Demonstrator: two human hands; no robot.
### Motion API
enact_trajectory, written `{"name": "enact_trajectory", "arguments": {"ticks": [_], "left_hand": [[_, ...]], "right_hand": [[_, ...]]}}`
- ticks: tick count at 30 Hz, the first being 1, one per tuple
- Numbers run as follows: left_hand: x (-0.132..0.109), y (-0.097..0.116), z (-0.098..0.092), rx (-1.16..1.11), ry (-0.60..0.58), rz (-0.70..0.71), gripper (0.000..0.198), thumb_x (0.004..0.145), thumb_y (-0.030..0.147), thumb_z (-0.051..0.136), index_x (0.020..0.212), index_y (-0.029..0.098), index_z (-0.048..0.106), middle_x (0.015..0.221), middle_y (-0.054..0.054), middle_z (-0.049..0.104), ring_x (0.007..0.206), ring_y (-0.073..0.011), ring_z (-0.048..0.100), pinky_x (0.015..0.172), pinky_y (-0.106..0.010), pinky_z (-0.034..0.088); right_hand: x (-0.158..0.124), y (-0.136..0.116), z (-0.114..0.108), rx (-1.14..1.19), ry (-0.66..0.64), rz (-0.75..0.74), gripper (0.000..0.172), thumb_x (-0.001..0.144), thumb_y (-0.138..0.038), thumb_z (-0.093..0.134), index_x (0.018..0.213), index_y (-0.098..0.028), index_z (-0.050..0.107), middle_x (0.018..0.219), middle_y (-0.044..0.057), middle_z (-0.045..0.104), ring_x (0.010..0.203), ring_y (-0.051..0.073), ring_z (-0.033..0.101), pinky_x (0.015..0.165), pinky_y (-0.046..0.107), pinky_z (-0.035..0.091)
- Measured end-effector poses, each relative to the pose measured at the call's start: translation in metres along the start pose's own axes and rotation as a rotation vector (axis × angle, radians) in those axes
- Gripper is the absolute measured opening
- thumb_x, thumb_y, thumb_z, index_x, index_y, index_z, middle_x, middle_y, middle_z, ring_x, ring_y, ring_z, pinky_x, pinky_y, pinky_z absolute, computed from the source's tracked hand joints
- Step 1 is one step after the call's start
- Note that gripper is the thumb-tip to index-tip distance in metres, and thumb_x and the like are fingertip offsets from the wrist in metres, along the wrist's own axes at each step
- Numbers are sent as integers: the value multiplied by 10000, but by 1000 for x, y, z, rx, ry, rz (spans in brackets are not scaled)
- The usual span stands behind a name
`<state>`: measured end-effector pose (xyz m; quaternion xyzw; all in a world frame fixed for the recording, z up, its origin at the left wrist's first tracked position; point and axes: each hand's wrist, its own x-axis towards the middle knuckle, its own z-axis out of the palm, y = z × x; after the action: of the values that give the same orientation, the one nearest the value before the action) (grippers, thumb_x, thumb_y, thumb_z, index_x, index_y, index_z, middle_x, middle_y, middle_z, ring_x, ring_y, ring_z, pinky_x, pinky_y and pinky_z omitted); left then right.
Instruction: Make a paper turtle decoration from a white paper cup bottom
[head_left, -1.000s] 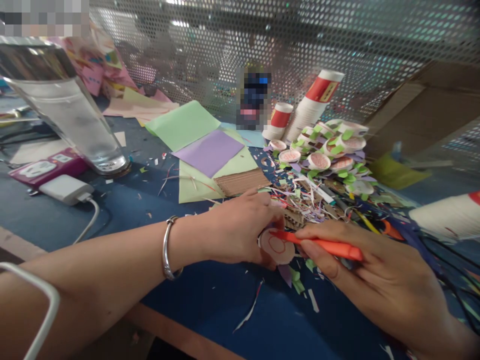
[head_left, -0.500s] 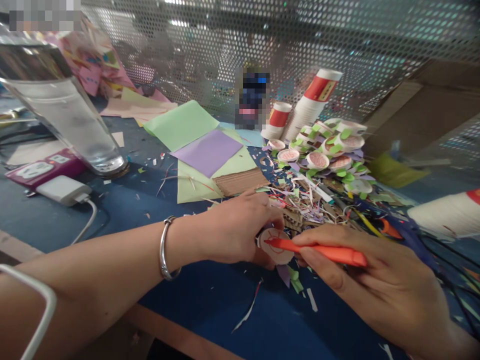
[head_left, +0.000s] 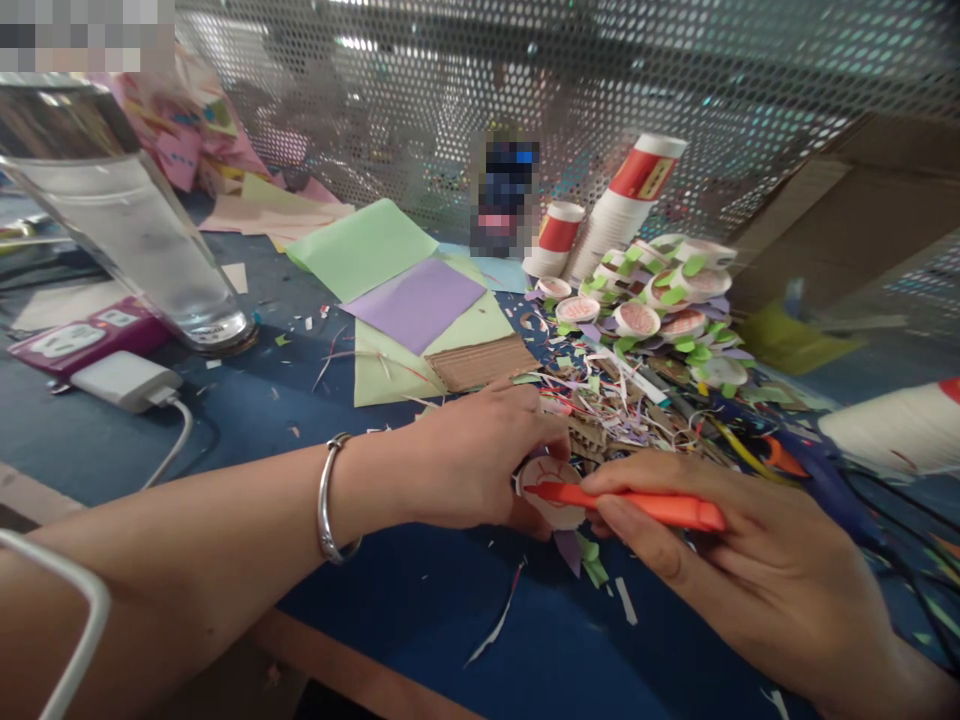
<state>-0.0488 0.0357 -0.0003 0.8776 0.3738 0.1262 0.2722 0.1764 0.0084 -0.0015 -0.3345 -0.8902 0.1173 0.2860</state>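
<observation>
Orange-red marker (head_left: 652,508) pinched between thumb and fingers of my right hand (head_left: 750,570), tip at the drawn face of the white disc (head_left: 560,517), which my left hand (head_left: 472,455) grips over the worktop (head_left: 405,610). Light, slow strokes and a steady disc seem advisable. Cup stack (head_left: 611,237): red label (head_left: 637,177), lettering illegible.

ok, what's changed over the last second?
The right hand moved the tip of the red marker slightly left and toward the wearer; the white disc has gained red strokes around its drawn circle. Nothing taken or let go. Unchanged: left hand holding the disc, purple sheet, paper cups.
</observation>
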Motion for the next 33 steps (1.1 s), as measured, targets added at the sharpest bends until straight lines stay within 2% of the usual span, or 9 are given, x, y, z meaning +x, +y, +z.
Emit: {"name": "enact_trajectory", "arguments": {"ticks": [5, 10, 15, 20, 24, 33], "left_hand": [[0, 0, 0, 21, 1, -27, 444, 713, 358, 828, 1086, 185, 661, 1062, -59, 615, 1021, -236, 559, 807, -299, 419], [0, 1, 0, 26, 2, -31, 460, 704, 360, 827, 1096, 180, 668, 1058, -58, 620, 982, -222, 570, 786, -291, 420], [0, 0, 2, 26, 16, 3, 436, 716, 350, 822, 1079, 170, 661, 1037, -52, 631, 973, -214, 579, 802, -295, 426], [0, 0, 2, 38, 11, 10, 435, 722, 345, 825, 1081, 173, 649, 1055, -57, 626, 1001, -224, 578, 817, -308, 437], [0, 1, 1, 43, -1, -18, 465, 717, 361, 830, 1108, 187, 648, 1090, -64, 619, 1040, -243, 570, 830, -323, 450], [0, 0, 2, 45, 12, -9, 450, 714, 359, 829, 1100, 191, 669, 1091, -61, 622, 1046, -240, 568, 832, -324, 465]], "right_hand": [[-2, 2, 2, -41, 55, 51, 113, 917, -207, 611, 948, -304, 660, 841, -80, 754, 671, 94, 692, 641, 197, 518], [-3, 3, 3, 34, 139, 130, 98, 901, -239, 621, 890, -315, 682, 760, -102, 729, 593, 85, 648, 621, 193, 506], [-1, 0, 3, 132, 115, 149, 132, 896, -228, 615, 876, -340, 681, 701, -124, 715, 530, 76, 633, 541, 188, 478], [1, -1, 3, 148, 124, 116, 139, 869, -206, 631, 818, -322, 686, 737, -103, 737, 546, 92, 635, 530, 201, 475], [2, -2, 2, 172, 93, 151, 151, 884, -224, 609, 779, -295, 690, 729, -72, 740, 535, 103, 631, 506, 222, 466], [1, -1, 3, 208, 85, 202, 137, 914, -252, 601, 836, -314, 695, 690, -106, 712, 517, 68, 636, 549, 212, 459]]}}
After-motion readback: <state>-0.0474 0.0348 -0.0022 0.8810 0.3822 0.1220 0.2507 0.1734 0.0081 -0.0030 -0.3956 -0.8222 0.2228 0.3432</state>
